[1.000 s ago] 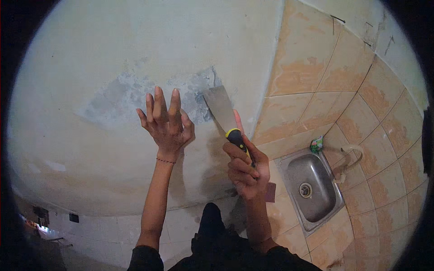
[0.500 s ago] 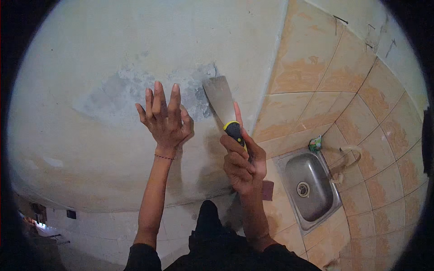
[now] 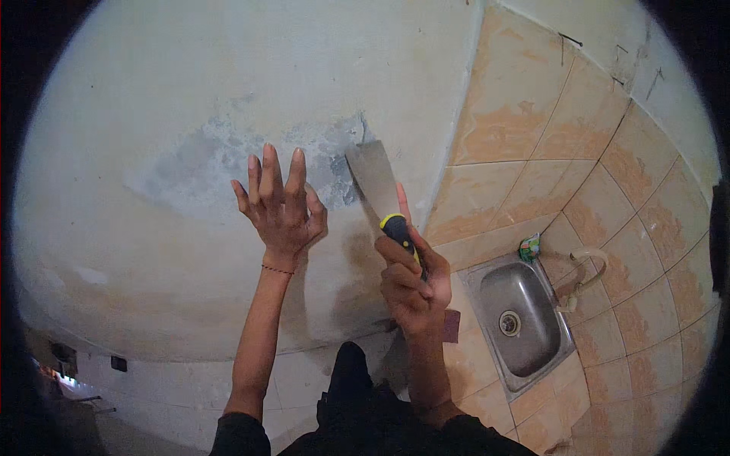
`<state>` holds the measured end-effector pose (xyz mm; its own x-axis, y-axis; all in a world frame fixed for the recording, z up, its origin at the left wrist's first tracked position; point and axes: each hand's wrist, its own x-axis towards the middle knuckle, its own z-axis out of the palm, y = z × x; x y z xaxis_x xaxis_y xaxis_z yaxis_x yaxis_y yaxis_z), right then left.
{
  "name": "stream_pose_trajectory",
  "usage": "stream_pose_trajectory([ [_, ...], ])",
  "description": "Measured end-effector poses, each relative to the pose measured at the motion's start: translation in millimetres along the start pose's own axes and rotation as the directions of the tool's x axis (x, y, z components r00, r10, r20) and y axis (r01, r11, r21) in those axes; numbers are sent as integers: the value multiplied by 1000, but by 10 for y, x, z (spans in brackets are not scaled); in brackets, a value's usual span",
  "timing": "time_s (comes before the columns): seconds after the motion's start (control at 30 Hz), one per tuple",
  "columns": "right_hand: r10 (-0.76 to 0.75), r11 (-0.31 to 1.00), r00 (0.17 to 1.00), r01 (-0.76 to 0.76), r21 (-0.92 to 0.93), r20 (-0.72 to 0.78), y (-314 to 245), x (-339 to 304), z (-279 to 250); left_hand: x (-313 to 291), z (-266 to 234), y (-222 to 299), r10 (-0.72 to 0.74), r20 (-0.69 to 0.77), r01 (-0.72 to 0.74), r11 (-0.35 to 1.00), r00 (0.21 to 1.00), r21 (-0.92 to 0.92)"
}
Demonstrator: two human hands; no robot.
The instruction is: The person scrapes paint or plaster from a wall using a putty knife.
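Note:
My right hand (image 3: 414,281) is wrapped round the black and yellow handle of a putty knife (image 3: 374,173), index finger stretched along its blade. The wide metal blade points up and lies at the right end of a rough grey patch (image 3: 199,161), where the pale paint is gone from the wall (image 3: 190,68). Resting against the wall over the lower part of that patch is my left hand (image 3: 280,209), fingers spread and nothing held. A thin cord circles the left wrist.
A steel sink (image 3: 521,315) is set in the tiled counter (image 3: 475,380) at the right, with a pale curved tap (image 3: 589,273) and a green packet (image 3: 530,247) beside it. A brownish-red square piece (image 3: 452,326) lies near my right wrist. Orange-patterned tiles (image 3: 517,114) cover the side wall.
Both hands, the putty knife and the grey patch sit slightly lower in the picture. The blade stays near the patch's right end, and my grip is the same.

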<state>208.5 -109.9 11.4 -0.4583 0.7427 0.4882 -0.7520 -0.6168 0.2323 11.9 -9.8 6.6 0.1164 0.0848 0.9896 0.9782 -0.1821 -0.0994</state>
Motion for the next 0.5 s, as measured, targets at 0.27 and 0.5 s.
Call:
stream_pose_trajectory([
  [0.27, 25, 1000, 1000, -26, 17, 10, -35, 3, -38, -1, 7, -20, 12, -8, -12, 1000, 1000, 12],
  [0.5, 21, 999, 1000, -21, 38, 13, 11, -23, -76, -13, 19, -14, 2, -25, -2, 1000, 1000, -1],
])
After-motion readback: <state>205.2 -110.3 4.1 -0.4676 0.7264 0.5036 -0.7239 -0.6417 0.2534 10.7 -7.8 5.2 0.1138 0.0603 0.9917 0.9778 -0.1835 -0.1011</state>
